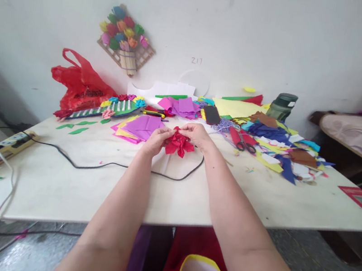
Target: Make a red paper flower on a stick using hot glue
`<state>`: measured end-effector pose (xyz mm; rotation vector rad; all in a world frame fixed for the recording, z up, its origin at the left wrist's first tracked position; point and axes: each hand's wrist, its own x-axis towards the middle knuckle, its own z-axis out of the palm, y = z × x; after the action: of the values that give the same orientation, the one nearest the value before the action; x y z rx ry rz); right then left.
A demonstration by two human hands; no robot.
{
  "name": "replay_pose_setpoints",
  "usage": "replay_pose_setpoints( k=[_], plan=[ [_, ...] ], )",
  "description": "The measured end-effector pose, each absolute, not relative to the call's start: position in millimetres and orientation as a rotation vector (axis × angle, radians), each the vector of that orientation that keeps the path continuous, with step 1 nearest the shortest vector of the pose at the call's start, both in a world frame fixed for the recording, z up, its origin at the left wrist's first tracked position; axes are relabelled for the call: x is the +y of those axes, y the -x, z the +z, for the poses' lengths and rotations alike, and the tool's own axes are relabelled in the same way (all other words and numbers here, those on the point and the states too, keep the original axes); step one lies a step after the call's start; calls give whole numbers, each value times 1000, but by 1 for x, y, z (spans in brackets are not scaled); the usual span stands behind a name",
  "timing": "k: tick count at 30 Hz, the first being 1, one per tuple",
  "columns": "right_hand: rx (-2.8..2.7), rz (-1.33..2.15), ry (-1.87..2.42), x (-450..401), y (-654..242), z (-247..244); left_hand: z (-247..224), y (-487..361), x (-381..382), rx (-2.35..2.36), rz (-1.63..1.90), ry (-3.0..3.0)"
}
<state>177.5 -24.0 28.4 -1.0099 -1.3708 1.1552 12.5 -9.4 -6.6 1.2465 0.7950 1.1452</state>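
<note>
Over the middle of the white table (65, 190), a red paper flower (179, 144) with pointed, folded petals is held between both hands. My left hand (158, 140) pinches its left side. My right hand (197, 136) pinches it at the top right. Some of the petals' inner folds are covered by the fingers. Just left of the hands lies a stack of purple and yellow paper squares (139, 128). Scissors (245, 145) with dark handles rest to the right, beside red paper.
A black cord (93, 167) runs across the table under the arms to a power strip (3, 148). Coloured scraps (289, 148) pile at right near a dark bottle (281, 106). A phone (211, 115), a red plastic bag (82, 85) and green paper leaves (78, 131) lie around.
</note>
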Motion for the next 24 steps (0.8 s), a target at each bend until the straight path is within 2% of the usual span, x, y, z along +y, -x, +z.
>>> replay_pose_setpoints(
  k=[8,17,24],
  plan=[
    [-1341,1018,1063,-22,-176,28,-7,-14,-8,866,1258,-1249],
    [-1625,498,1081,-3,-188,22,-7,-14,-3,1000,1398,-1255],
    [-1824,490,1115,-8,-187,24,-6,-16,-3,1029,1415,-1334]
  ],
)
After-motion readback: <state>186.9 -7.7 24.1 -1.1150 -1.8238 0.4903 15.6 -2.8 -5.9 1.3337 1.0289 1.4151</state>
